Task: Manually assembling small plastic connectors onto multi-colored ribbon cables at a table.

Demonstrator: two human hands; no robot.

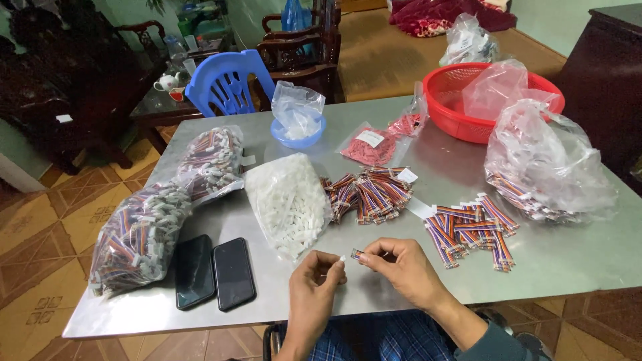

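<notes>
Here, at the table's [588, 261] near edge, I am pinching a small white connector [343, 259] in my left hand [315, 287] and a striped wire's end [357, 255] in my right hand [401, 267].

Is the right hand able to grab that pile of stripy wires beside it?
Probably yes. The pile of stripy wires lies uncovered on the table, just past the right hand, with nothing between them. But the fingers already pinch a small wire piece, so they aren't free.
</notes>
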